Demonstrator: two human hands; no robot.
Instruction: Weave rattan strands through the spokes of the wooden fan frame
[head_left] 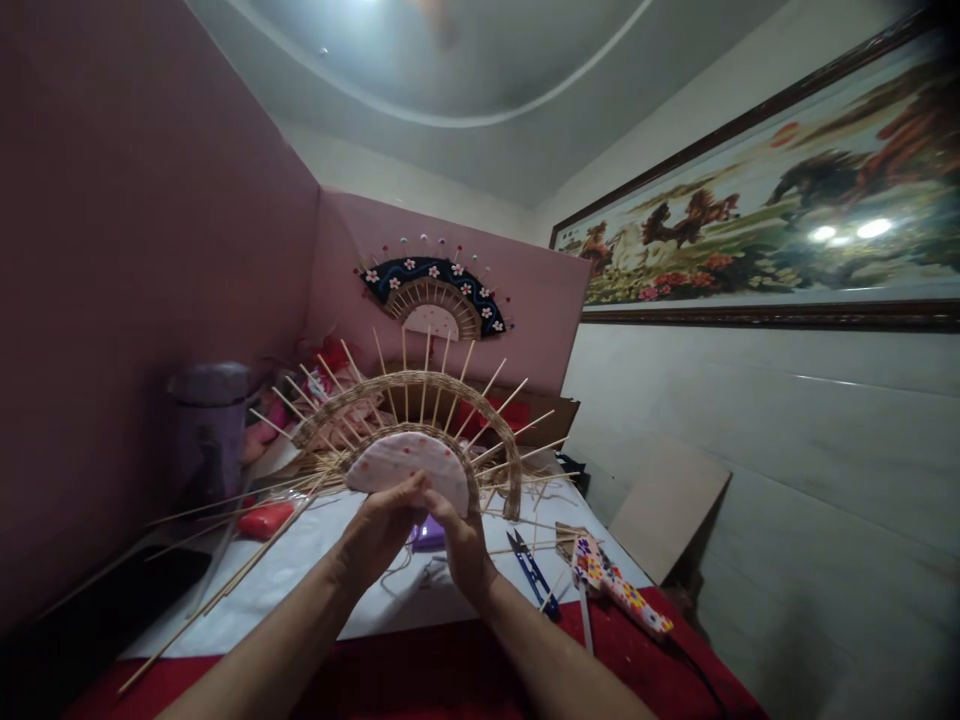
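Both my hands hold up a fan-shaped piece (409, 378) above the table. It has thin wooden sticks spreading out like rays, a woven twine band across them and a half-round white base with red dots. My left hand (384, 515) grips the lower edge of the base, thumb on its face. Beside it my right hand (463, 545) grips the same edge with the thumb on the front. The fingers behind the base are hidden. Beneath lies a purple packet (429, 535), partly covered by my hands.
Blue thread snips (534, 575) and a flower-patterned glue gun (619, 585) with a cord lie at the right. Loose sticks (247, 560) and a red item (266, 520) lie left, near a lidded purple container (210, 435). A dark flowered fan (435, 285) hangs on the pink board behind.
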